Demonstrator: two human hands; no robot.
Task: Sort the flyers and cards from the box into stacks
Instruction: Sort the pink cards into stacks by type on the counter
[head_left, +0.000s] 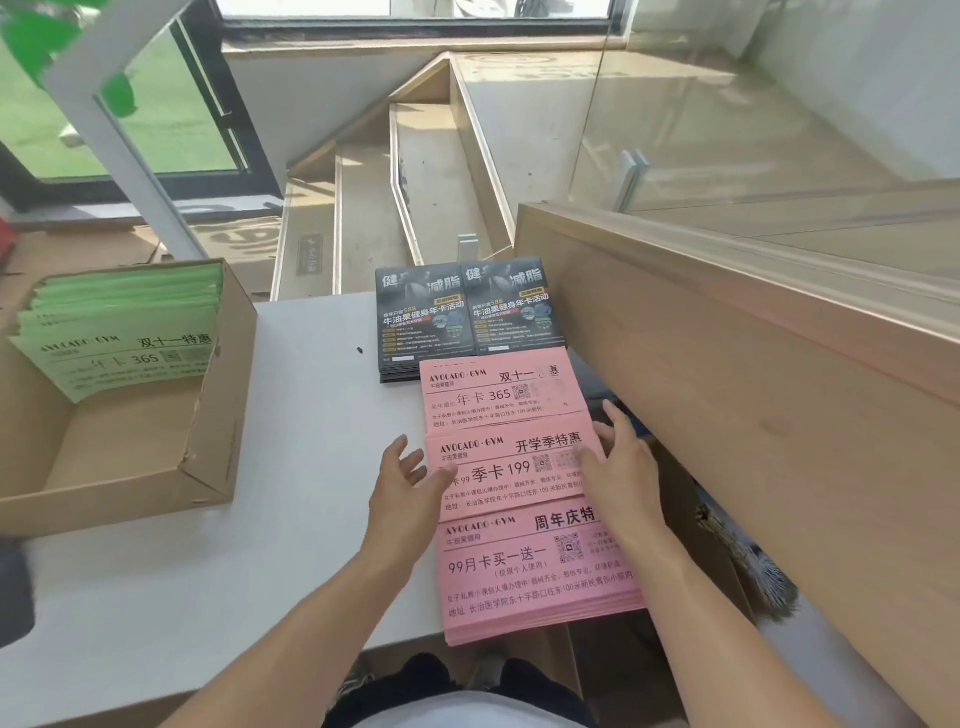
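The middle pink flyer stack (511, 470) lies low and right of centre in the frame, its long axis running left to right across the white bench (311, 415). It sits directly between the two hands. The left hand (402, 480) is at its left short edge with fingers spread and nearly straight, fingertips touching or just over the paper. The right hand (621, 465) lies on its right end, fingers straight and fanned, holding nothing. Neither grip closes on anything; both are wide and flat, which I judge suits squaring the stack's short edges inward.

Above it in the frame, partly overlapped, is the upper pink flyer stack (498, 387). Below it, reaching the bench's near edge, is the lower pink flyer stack (535, 571), a thick pile with slightly fanned sheet edges. All three are thin matt pink paper, oblong, printed in black. Two dark glossy card stacks (467, 317) stand side by side at upper centre, touching the upper pink stack.

At the left of the frame the open cardboard box (208, 457), its rim torn, holds green flyers (124, 322) leaning against its far end, not yet sorted.
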